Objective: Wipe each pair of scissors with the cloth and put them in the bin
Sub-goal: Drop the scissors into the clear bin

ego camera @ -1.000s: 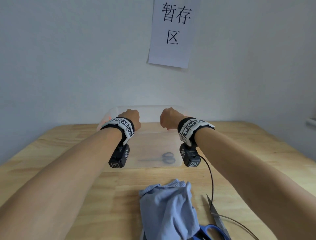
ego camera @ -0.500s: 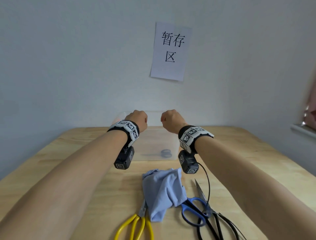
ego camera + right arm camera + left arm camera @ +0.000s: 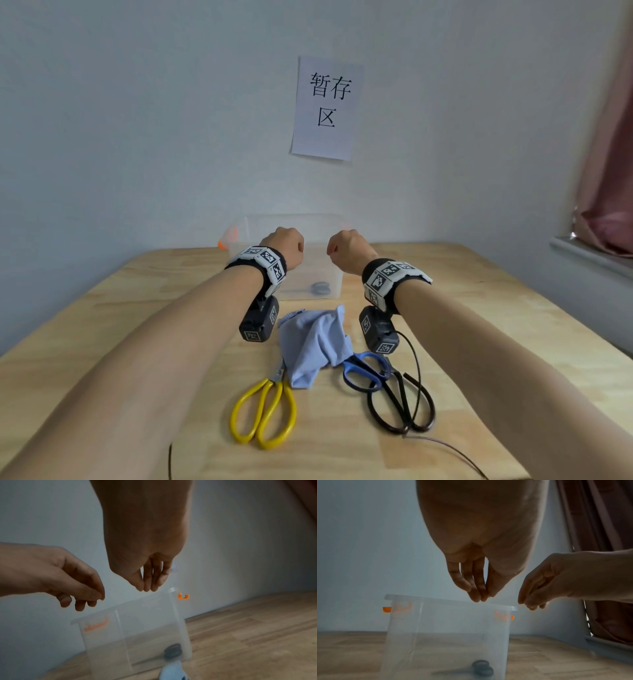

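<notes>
A clear plastic bin [image 3: 330, 274] with orange latches stands at the back of the wooden table, with grey-handled scissors [image 3: 320, 288] lying on its floor. My left hand [image 3: 287, 245] and right hand [image 3: 347, 248] hover side by side above the bin's near rim. In the wrist views, the left fingers [image 3: 479, 591] and right fingers [image 3: 149, 581] hang loosely and hold nothing. Nearer me lies a crumpled light-blue cloth [image 3: 311, 342]. Yellow-handled scissors [image 3: 263, 411] lie to its left, partly under it. Blue-handled scissors [image 3: 363, 371] and black-handled scissors [image 3: 400, 404] lie to its right.
A paper sign [image 3: 325, 109] hangs on the wall behind the bin. A pink curtain [image 3: 609, 171] and a window sill [image 3: 589, 253] are at the right. A thin black cable [image 3: 416, 363] runs from my right wrist camera across the black scissors.
The head view has drawn back and lifted, bringing the yellow, blue and black scissors into sight. Both hands stay raised side by side by the bin, holding nothing.
</notes>
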Available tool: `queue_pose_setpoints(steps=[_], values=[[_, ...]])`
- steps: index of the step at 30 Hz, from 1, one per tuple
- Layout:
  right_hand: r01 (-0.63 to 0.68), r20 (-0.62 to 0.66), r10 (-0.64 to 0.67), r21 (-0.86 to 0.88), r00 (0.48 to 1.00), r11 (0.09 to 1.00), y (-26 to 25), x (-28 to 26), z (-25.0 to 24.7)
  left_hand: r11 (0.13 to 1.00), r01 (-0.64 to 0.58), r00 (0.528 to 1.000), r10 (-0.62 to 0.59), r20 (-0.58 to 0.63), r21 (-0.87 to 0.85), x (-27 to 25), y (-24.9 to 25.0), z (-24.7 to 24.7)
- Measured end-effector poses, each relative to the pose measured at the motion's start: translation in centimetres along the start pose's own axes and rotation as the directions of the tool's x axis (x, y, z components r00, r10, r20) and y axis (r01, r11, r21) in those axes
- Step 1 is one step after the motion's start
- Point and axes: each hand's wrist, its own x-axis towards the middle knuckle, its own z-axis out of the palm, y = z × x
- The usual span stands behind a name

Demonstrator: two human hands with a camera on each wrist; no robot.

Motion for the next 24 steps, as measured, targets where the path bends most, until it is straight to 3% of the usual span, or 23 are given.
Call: queue_pose_setpoints(steps=[7,14,20,24], values=[[-0.015,0.077,0.015,0.003,0.997,1.000,0.2,-3.4,2.0,0.999,0.044,0.998,-0.043,0.047,-0.029,-3.3,-0.6,1.6],[-0.103,0.221,0.119,-0.082,0.968,0.991,0.5,-5.8,5.5,0.984,0.176,0.959,-0.179,0.218,0.029,-6.4,-2.5,3.9],[-0.200,0.167,0.212,-0.086,0.963,0.976,0.9,-7.4,7.3,0.971,0.177,0.838,-0.235,0.492,0.162,-9.2,-3.2,5.7],[-0.319,0.156,0.324,-0.061,0.933,0.946,1.3,-8.3,7.8,0.985,0.160,0.755,-0.164,0.635,0.063,-10.4,-3.9,7.2]])
